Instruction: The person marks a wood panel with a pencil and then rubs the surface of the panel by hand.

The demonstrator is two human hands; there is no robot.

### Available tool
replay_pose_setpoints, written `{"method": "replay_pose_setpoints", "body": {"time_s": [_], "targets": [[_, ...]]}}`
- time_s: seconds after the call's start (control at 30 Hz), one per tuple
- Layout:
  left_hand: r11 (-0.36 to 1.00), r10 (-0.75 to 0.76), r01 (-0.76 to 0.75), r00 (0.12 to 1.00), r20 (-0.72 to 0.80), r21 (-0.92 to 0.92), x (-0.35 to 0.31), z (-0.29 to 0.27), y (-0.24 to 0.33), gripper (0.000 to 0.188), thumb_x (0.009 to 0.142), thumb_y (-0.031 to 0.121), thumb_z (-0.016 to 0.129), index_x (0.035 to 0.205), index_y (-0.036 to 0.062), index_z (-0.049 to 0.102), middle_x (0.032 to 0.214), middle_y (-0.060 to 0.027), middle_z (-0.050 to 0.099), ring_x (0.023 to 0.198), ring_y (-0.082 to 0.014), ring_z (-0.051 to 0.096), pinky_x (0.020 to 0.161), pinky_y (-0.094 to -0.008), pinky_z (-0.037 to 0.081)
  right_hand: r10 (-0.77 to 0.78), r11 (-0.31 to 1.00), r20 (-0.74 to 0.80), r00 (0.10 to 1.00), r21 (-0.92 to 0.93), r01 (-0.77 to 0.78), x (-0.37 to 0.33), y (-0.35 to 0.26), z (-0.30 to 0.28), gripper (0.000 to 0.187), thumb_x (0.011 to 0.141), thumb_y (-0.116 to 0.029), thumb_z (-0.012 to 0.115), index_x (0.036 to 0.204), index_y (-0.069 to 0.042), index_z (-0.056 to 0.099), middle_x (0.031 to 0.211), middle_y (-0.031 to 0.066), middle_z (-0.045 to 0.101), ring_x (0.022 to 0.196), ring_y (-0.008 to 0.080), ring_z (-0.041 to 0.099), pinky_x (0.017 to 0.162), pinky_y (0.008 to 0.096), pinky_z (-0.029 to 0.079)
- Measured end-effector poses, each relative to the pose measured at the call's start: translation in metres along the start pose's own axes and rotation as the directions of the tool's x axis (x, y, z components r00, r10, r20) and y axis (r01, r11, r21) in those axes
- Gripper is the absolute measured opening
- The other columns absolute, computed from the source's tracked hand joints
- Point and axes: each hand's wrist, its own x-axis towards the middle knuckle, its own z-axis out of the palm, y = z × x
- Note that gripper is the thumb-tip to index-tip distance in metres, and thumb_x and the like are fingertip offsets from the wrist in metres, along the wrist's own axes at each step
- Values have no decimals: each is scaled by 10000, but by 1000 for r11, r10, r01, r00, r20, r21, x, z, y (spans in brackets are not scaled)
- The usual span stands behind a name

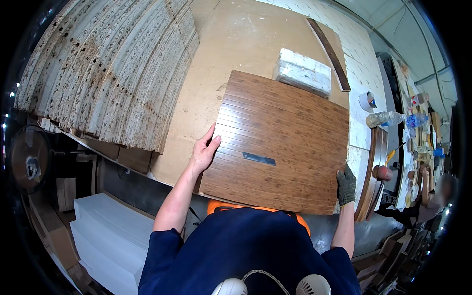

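Brown board [278, 135] flat on the table [226, 39], near edge at the person's waist. Loose metal strip [259, 159] on top; could slide off if the board tips. White block [303, 73] close by the far edge; a push that way might knock it. Left hand [203, 153]: bare fingers along the left edge, thumb at the rim. Right hand [346, 186]: gloved, at the right edge. Cannot tell whether either grips; undersides hidden.
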Motion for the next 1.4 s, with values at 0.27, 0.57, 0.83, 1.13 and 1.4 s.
{"method": "replay_pose_setpoints", "body": {"time_s": [0.27, 0.57, 0.83, 1.13, 1.4], "targets": [[998, -52, 52, 998, -29, 25, 4, 1, 2, 477, 941, 161, 514, 1358, -29, 382, 1275, -104, 528, 1161, -130, 467, 991, -255, 350, 0, 1000, -4, 1000, -7, -1, 1, 2, -1, 492, 852, -25, 561, 1314, 73, 424, 1248, 121, 534, 1082, 177, 506, 954, 286, 381], [998, -53, 54, 997, -50, 12, 5, 0, -1, 491, 928, 170, 533, 1348, -39, 390, 1238, -115, 557, 1131, -123, 488, 972, -246, 364, -43, 998, 13, 999, -38, 43, 4, 9, -5, 478, 844, -39, 556, 1299, 61, 451, 1201, 123, 569, 1054, 168, 519, 935, 283, 392], [999, -42, 43, 998, -43, 16, 6, 0, 0, 484, 932, 166, 525, 1346, -44, 391, 1237, -111, 556, 1118, -123, 495, 968, -244, 366, -53, 998, 23, 998, -16, 53, 2, 7, -5, 501, 839, -36, 570, 1315, 52, 439, 1209, 116, 570, 1047, 167, 531, 926, 286, 406], [997, 2, -3, 1000, 20, 78, 8, -1, 1, 501, 952, 171, 481, 1386, -28, 329, 1308, -112, 501, 1184, -143, 454, 1001, -251, 339, -5, 988, 65, 998, 156, -6, 8, 0, -5, 545, 829, 51, 542, 1353, 37, 394, 1276, 108, 521, 1097, 167, 508, 958, 282, 391], [1000, -28, 28, 1000, 12, -5, 7, 1, 1, 501, 948, 165, 485, 1383, -31, 333, 1307, -111, 504, 1183, -139, 456, 1005, -251, 337, -6, 992, 77, 997, 124, -3, 10, 4, -7, 560, 827, 49, 551, 1361, 27, 387, 1265, 103, 529, 1092, 158, 507, 953, 268, 388]]}}
